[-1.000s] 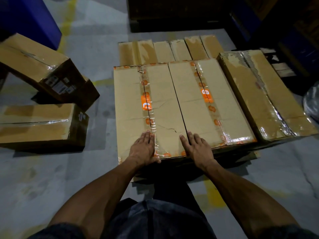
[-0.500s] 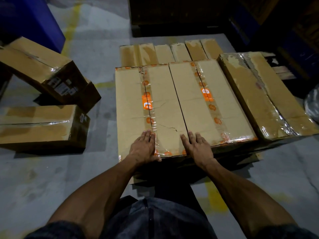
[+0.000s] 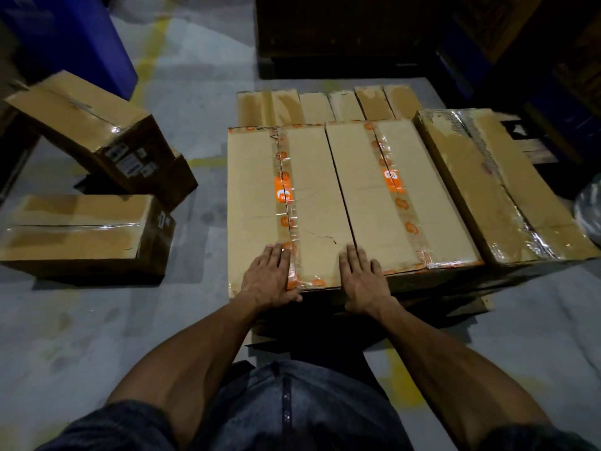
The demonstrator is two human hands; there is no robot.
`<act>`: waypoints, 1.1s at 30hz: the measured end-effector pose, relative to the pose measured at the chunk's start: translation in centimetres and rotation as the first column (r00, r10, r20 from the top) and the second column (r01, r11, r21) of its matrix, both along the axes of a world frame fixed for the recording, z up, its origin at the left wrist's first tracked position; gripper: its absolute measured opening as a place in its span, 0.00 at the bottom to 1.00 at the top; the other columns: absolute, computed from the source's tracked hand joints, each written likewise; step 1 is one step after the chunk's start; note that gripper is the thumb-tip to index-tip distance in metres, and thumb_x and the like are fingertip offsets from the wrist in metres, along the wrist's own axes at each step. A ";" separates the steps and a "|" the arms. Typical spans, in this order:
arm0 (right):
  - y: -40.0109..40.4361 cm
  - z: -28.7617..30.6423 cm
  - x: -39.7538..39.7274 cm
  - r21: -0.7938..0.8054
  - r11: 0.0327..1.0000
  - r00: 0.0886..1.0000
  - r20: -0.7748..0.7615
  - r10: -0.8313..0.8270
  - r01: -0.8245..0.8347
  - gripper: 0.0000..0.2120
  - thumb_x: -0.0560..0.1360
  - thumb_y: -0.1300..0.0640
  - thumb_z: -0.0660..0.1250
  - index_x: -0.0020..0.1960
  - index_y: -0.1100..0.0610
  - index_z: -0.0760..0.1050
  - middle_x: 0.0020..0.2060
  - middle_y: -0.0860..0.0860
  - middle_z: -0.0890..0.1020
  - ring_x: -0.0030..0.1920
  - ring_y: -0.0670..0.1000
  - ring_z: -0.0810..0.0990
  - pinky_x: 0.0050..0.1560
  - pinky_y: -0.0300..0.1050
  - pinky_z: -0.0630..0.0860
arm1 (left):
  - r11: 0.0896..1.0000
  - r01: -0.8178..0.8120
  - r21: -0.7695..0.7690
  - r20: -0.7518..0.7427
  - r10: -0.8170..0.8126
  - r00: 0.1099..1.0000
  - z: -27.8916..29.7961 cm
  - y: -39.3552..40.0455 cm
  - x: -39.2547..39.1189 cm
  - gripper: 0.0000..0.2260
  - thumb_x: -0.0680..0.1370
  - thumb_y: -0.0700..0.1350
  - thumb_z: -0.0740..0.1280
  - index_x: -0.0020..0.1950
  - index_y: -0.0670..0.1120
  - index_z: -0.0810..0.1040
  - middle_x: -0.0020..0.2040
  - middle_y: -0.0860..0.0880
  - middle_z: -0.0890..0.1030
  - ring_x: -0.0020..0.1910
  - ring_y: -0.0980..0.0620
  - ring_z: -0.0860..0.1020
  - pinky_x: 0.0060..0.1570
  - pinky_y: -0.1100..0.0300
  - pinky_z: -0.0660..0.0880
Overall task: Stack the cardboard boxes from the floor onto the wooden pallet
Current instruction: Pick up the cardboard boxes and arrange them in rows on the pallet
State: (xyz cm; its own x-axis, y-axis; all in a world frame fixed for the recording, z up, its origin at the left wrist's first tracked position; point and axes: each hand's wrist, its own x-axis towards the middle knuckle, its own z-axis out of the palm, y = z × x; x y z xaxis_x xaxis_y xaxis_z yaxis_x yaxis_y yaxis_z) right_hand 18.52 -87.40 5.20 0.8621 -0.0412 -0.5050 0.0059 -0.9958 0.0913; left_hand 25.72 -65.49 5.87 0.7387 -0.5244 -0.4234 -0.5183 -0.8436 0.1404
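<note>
Now seating: both hands press flat on the near end of a long tan cardboard box with orange-printed tape atop the pallet stack.

Left hand and right hand lie with fingers straight, gripping nothing; the right one spans the seam to the matching neighbouring box. A wooden pallet seems to show beneath, dimly lit. Next calls for fetching the flat brown floor box or the tilted brown box.

An orange "mi" logo sticker sits on the right box's tape, frame centre; the white labels at left are unreadable.
</note>
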 end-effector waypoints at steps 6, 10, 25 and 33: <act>1.2 0.3 0.6 0.030 0.997 0.998 0.010 -0.065 0.064 0.40 0.81 0.61 0.60 0.80 0.62 0.36 0.78 0.66 0.37 0.79 0.68 0.42 0.76 0.66 0.50 | 0.995 -0.062 0.081 0.051 0.058 0.997 -0.5 3.2 -0.9 0.47 0.79 0.62 0.65 0.81 0.46 0.34 0.81 0.41 0.36 0.80 0.39 0.39 0.78 0.46 0.45; 1.3 0.4 0.7 0.030 0.996 0.996 0.000 -0.084 0.084 0.41 0.80 0.63 0.61 0.80 0.62 0.35 0.78 0.66 0.37 0.79 0.68 0.42 0.77 0.65 0.51 | 0.996 -0.052 0.066 0.041 0.050 0.998 -0.6 3.1 -0.2 0.44 0.80 0.58 0.65 0.81 0.47 0.35 0.81 0.41 0.36 0.80 0.39 0.39 0.78 0.47 0.45; 3.0 2.5 3.0 0.087 0.965 0.963 -0.132 -0.236 0.249 0.41 0.80 0.46 0.62 0.80 0.65 0.45 0.79 0.68 0.45 0.78 0.70 0.51 0.75 0.62 0.56 | 0.992 -0.127 0.028 -0.141 0.130 0.981 1.6 2.4 1.4 0.43 0.77 0.58 0.69 0.82 0.45 0.48 0.82 0.41 0.46 0.80 0.37 0.49 0.77 0.45 0.56; 7.1 8.3 6.4 0.350 0.864 0.930 -0.195 -0.311 0.362 0.18 0.79 0.49 0.58 0.65 0.57 0.72 0.64 0.57 0.77 0.63 0.60 0.76 0.62 0.50 0.72 | 0.828 -0.552 -0.103 -0.333 0.494 0.803 7.2 6.6 -0.4 0.22 0.81 0.53 0.63 0.69 0.40 0.72 0.67 0.41 0.75 0.66 0.41 0.72 0.65 0.53 0.70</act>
State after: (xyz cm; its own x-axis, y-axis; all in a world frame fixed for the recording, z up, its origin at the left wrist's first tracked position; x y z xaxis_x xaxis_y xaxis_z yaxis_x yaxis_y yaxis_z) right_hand 24.87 -80.32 13.48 0.7566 -0.1038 -0.6456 -0.3499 -0.8983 -0.2656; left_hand 25.36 -58.86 13.08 0.7873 -0.1819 -0.5891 0.0806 -0.9169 0.3908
